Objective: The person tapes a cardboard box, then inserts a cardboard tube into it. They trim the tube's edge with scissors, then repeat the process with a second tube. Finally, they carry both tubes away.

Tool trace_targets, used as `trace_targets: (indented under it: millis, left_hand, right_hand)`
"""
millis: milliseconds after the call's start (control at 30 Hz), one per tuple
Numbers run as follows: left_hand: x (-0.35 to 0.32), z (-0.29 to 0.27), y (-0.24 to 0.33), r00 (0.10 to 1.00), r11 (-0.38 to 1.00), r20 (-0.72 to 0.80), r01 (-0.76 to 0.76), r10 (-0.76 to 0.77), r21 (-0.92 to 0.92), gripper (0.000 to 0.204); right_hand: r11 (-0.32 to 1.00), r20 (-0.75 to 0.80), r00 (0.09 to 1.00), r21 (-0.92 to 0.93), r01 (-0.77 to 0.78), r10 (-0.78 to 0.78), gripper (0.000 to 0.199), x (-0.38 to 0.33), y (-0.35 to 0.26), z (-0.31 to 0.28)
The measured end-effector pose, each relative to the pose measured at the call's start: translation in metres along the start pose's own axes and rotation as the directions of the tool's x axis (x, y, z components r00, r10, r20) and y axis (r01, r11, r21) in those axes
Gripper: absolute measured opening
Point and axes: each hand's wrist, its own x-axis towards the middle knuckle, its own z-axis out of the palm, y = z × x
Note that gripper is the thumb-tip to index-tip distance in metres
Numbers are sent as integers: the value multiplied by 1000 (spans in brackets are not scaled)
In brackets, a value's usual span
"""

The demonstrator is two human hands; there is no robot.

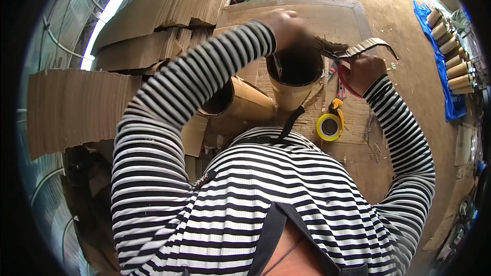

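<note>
A brown cardboard tube (294, 89) stands upright in front of me with its dark opening facing up. My left hand (290, 29) reaches over its far rim, and motion blurs the fingers. Closed around red-handled scissors (345, 80), my right hand (365, 73) is just right of the tube. A curling strip of corrugated cardboard (369, 46) runs from the tube's rim over that hand. To the left, a second cardboard tube (250, 101) leans at a tilt, partly behind my left sleeve.
The wooden table (332, 14) also bears a yellow tape roll (329, 126), an orange-yellow cutter (336, 105) and a red-and-grey tool (341, 89). Stacked cardboard sheets (158, 12) rise at left. Several tubes (452, 56) lie on a blue sheet (452, 107) at far right.
</note>
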Motion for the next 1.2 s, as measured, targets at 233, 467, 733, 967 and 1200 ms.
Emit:
trace_targets:
  millis: [233, 467, 733, 967, 1200]
  left_hand:
    - [-21, -19, 49, 982, 999, -190, -15, 22, 39, 16]
    - [-23, -18, 46, 960, 975, -172, -211, 220, 71, 18]
    - [-6, -15, 18, 914, 918, -93, -397, 395, 0, 19]
    - [-2, -20, 33, 885, 890, -118, -455, 450, -20, 24]
    - [5, -37, 23, 877, 862, 70, -480, 475, 165, 26]
  right_hand:
    - [997, 12, 999, 50, -52, 51, 37, -5, -7, -8]
    - [999, 5, 999, 10, 40, -40, 38, -6, -9, -13]
    - [997, -78, 994, 3, 72, -72, 36, -9, 4, -2]
    - [984, -299, 954, 158, 78, -27, 36, -4, -9, -3]
    - [993, -215, 971, 40, 111, -100, 52, -7, 3, 10]
